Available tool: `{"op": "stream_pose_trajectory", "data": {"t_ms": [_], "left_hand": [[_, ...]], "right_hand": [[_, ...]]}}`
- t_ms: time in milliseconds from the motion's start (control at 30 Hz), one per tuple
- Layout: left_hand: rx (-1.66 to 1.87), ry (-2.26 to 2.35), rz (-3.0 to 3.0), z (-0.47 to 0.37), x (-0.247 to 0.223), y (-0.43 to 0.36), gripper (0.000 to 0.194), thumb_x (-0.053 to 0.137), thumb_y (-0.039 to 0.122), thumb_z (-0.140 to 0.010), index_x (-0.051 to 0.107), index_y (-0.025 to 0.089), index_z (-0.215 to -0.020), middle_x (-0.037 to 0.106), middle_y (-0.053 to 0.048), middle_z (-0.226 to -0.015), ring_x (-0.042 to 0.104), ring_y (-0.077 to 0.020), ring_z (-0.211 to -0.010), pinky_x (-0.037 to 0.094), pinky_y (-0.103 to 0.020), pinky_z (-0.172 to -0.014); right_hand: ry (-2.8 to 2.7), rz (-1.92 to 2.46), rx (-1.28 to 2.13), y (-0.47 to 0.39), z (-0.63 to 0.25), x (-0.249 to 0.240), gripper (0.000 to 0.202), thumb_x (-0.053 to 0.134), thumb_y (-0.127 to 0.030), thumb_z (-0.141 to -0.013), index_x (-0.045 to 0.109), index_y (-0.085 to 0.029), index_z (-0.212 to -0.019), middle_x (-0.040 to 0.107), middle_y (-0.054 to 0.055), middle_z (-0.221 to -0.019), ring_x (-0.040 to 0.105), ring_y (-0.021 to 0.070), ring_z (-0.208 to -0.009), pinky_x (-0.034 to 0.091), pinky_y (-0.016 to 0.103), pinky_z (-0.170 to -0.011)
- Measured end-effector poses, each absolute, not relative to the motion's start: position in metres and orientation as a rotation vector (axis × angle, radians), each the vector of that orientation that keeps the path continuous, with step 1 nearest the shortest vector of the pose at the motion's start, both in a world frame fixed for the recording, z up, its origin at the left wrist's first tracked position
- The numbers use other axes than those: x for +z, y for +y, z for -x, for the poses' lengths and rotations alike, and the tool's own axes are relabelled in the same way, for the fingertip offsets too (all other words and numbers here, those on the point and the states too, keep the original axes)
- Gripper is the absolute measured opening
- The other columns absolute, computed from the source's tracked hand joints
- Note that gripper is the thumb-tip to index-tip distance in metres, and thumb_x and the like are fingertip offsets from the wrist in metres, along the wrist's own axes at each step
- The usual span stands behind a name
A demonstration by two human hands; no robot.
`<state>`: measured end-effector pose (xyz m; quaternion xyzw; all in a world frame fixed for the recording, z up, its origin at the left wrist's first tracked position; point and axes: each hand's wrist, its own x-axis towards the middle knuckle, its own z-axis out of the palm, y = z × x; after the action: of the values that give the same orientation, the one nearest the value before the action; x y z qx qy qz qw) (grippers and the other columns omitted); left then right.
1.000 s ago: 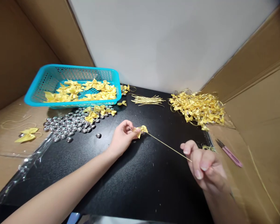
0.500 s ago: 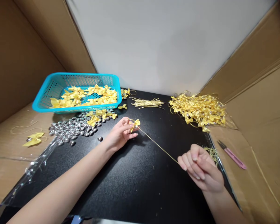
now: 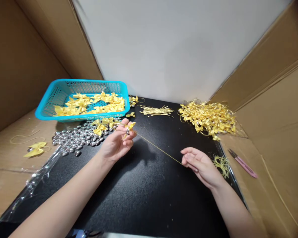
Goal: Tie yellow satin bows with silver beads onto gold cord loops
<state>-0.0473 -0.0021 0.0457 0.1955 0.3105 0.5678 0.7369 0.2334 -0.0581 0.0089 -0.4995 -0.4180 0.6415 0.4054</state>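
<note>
My left hand [image 3: 118, 142] pinches a yellow ribbon bow [image 3: 131, 126] with a silver bead [image 3: 127, 131] on it, just right of the bead pile. From the bow a thin gold cord [image 3: 160, 149] runs taut, down and to the right. Its far end is closed in the fingers of my right hand [image 3: 200, 164], which hangs above the right half of the black table [image 3: 139, 198]. The exact grip of the right fingertips on the cord is partly hidden.
A blue basket [image 3: 57, 117] of yellow bows stands back left, with silver beads [image 3: 76, 137] before it. Cut gold cords [image 3: 156, 111] lie at the back. Finished bows [image 3: 208, 117] are heaped back right, near cord scraps [image 3: 221, 165] and pink-handled snips [image 3: 243, 164]. Cardboard walls [image 3: 283, 109] flank the table.
My left hand has moved left with the bow and turned it, so the bead shows. My right hand has shifted left and slightly up, and the cord stays stretched between them.
</note>
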Motion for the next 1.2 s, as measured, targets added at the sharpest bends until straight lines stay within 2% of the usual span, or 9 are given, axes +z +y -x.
{"op": "stream_pose_trajectory", "data": {"t_ms": [67,233,333,467,567,733,833,1000,1200], "left_hand": [[1.268,0.662,-0.434,0.049,0.049,-0.004,0.038,0.073,0.006,-0.052,0.042,0.020,-0.069,0.050,0.006,-0.067,0.050,-0.0020,-0.051,0.028,-0.003,-0.034],[1.303,0.610,-0.521,0.051,0.064,-0.010,0.046,0.080,0.012,-0.048,0.039,0.021,-0.066,0.040,0.007,-0.061,0.039,-0.0008,-0.042,0.020,-0.007,-0.028],[1.274,0.614,-0.647,0.049,0.071,-0.016,0.053,0.085,0.024,-0.048,0.034,0.021,-0.063,0.032,0.008,-0.057,0.034,-0.0008,-0.036,0.015,-0.010,-0.026],[1.040,0.606,-0.742,0.046,0.071,-0.023,0.065,0.091,0.034,-0.039,0.031,0.022,-0.061,0.031,0.008,-0.053,0.042,-0.0067,-0.034,0.037,-0.018,-0.028],[0.903,0.536,-0.699,0.041,0.065,-0.027,0.065,0.092,0.031,-0.043,0.030,0.021,-0.061,0.032,0.008,-0.051,0.052,-0.0115,-0.043,0.051,-0.024,-0.040],[0.931,0.405,-0.527,0.028,0.056,-0.030,0.057,0.089,0.015,-0.048,0.035,0.018,-0.063,0.036,0.008,-0.054,0.051,-0.0053,-0.053,0.049,-0.013,-0.053],[0.944,0.423,-0.493,0.022,0.050,-0.029,0.049,0.086,0.011,-0.050,0.040,0.018,-0.064,0.044,0.007,-0.056,0.050,-0.0057,-0.054,0.047,-0.014,-0.052],[0.954,0.572,-0.448,0.016,0.039,-0.028,0.043,0.085,0.007,-0.052,0.045,0.017,-0.066,0.052,0.006,-0.060,0.053,-0.0067,-0.057,0.047,-0.015,-0.055],[1.034,0.734,-0.406,0.004,0.028,-0.024,0.041,0.085,0.007,-0.055,0.046,0.016,-0.065,0.054,0.007,-0.060,0.055,-0.0049,-0.059,0.049,-0.016,-0.062]], "right_hand": [[-1.163,1.298,1.606,-0.056,-0.235,0.007,0.037,0.077,-0.043,-0.074,0.067,-0.014,-0.095,0.070,0.004,-0.070,0.047,0.0071,-0.051,0.033,0.021,-0.048],[-1.346,1.296,1.617,-0.052,-0.230,0.011,0.027,0.075,-0.039,-0.077,0.069,-0.014,-0.084,0.073,0.005,-0.077,0.059,0.0103,-0.063,0.048,0.026,-0.066],[-1.354,1.293,1.657,-0.048,-0.227,0.014,0.024,0.076,-0.035,-0.075,0.069,-0.015,-0.084,0.075,0.006,-0.081,0.065,0.0121,-0.072,0.052,0.030,-0.077],[-1.271,1.311,1.633,-0.035,-0.229,0.009,0.023,0.080,-0.032,-0.069,0.071,-0.014,-0.080,0.075,0.005,-0.082,0.068,0.0116,-0.075,0.052,0.030,-0.082],[-1.110,1.293,1.573,-0.023,-0.234,0.001,0.028,0.086,-0.031,-0.060,0.070,-0.015,-0.076,0.073,0.001,-0.079,0.069,0.0101,-0.072,0.052,0.026,-0.079],[-0.898,1.253,1.518,-0.007,-0.236,-0.007,0.038,0.091,-0.036,-0.049,0.067,-0.018,-0.073,0.070,-0.003,-0.074,0.068,0.0083,-0.071,0.053,0.021,-0.073],[-0.864,1.237,1.492,-0.002,-0.233,-0.007,0.039,0.089,-0.040,-0.052,0.066,-0.020,-0.076,0.073,-0.003,-0.080,0.068,0.0078,-0.072,0.055,0.021,-0.072],[-0.856,1.250,1.453,0.005,-0.231,-0.003,0.036,0.086,-0.037,-0.059,0.065,-0.019,-0.081,0.073,-0.001,-0.072,0.063,0.0070,-0.057,0.051,0.016,-0.051],[-0.802,1.324,1.467,0.004,-0.237,0.003,0.014,0.081,-0.014,-0.067,0.072,-0.014,-0.078,0.076,0.005,-0.079,0.069,0.0081,-0.067,0.057,0.017,-0.066]]}}
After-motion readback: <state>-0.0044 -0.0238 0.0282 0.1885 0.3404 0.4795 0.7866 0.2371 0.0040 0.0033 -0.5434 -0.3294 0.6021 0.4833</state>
